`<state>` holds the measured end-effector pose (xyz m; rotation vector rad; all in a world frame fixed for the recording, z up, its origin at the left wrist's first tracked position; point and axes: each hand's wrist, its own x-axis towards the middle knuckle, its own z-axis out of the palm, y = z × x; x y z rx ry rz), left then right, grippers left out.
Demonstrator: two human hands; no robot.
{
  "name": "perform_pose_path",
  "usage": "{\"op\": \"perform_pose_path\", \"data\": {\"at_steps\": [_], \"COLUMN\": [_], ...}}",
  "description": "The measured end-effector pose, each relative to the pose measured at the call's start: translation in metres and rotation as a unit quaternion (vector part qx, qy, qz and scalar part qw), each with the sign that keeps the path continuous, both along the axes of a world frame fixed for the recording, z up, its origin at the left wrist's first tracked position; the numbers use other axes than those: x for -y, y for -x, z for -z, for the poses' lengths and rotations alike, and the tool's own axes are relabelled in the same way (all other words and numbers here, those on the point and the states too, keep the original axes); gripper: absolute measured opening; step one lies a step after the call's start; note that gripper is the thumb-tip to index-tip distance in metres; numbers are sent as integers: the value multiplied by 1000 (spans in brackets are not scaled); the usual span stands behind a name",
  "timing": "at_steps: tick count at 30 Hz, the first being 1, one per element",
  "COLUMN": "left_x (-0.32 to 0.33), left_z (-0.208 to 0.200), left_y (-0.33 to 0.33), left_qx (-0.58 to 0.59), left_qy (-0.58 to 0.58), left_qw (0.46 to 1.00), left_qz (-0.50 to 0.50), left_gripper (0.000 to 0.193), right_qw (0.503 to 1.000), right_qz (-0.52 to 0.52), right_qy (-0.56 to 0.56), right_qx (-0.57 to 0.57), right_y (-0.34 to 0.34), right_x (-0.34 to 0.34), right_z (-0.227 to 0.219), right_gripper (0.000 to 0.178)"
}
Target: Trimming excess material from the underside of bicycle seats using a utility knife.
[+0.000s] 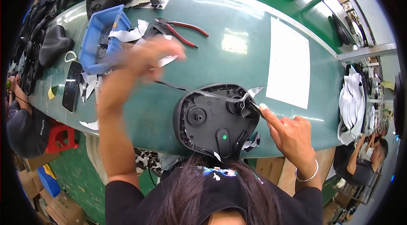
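Observation:
A black bicycle saddle (206, 129) lies underside up on the green table, showing round mounts and a green dot. A thin dark strip of cover material (186, 89) stretches taut from its right side across to my left hand (148, 57). That hand is raised left of the saddle, blurred by motion, its fingers curled around the strip's end. My right hand (292, 136) is closed on a slim dark tool with a metal part (257, 109), pressed at the saddle's right rim. Its exact kind is hard to make out. A loose grey flap (246, 100) stands up there.
Beyond my left hand are red-handled pliers (183, 32), a blue bin (94, 38) and white-and-black scraps (129, 35). A phone (72, 86) lies farther left. A paper sheet (292, 64) is at right. Other people (27, 127) work at both sides.

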<state>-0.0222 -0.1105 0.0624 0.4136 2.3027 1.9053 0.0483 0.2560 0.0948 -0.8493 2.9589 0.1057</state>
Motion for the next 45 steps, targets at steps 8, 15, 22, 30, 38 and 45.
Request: {"op": "perform_pose_path", "data": {"at_steps": [8, 15, 22, 30, 38, 45], "left_x": [-138, -142, -105, -83, -72, 106], "left_z": [18, -32, 17, 69, -21, 20], "left_y": [26, 36, 19, 88, 124, 224], "left_qx": [-69, -100, -49, 94, -21, -1], "left_qy": [-42, -559, 297, -203, 200, 619], "left_qw": [924, 813, 954, 947, 976, 679], "left_qz": [373, -127, -19, -231, 78, -394], "left_gripper": [12, 15, 43, 22, 30, 63], "right_qw": [999, 935, 753, 662, 646, 650], "right_qz": [-22, 220, 395, 362, 392, 391], "right_qy": [33, 257, 501, 652, 653, 648], "right_qx": [-12, 107, 160, 72, 49, 72], "right_y": [3, -58, -63, -32, -19, -2], "right_x": [-19, -14, -18, -20, -27, -21], "right_z": [16, 27, 46, 63, 104, 127], "right_gripper": [51, 50, 48, 44, 42, 42]}}
